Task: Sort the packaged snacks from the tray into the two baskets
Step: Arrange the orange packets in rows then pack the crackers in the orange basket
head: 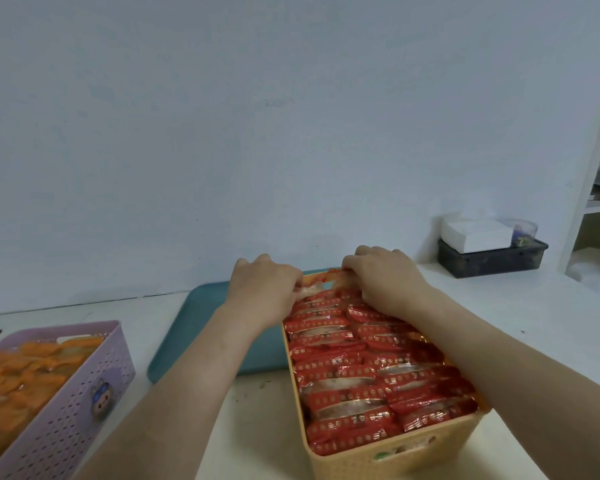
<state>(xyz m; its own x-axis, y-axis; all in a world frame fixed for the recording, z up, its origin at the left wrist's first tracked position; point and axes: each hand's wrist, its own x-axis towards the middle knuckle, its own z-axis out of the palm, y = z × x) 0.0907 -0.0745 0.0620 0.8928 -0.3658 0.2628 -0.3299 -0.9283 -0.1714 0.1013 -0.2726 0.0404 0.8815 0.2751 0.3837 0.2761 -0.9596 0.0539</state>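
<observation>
At the far end of the tan basket (388,459), both hands curled round the end packet (317,285): left hand (264,289) gripped its left side, right hand (385,282) its right. Red packets (343,372) filled the basket in rows. Behind lay the tray (194,327). Left on the surface (257,427), a purple basket (77,403) held orange packets (21,372).
</observation>
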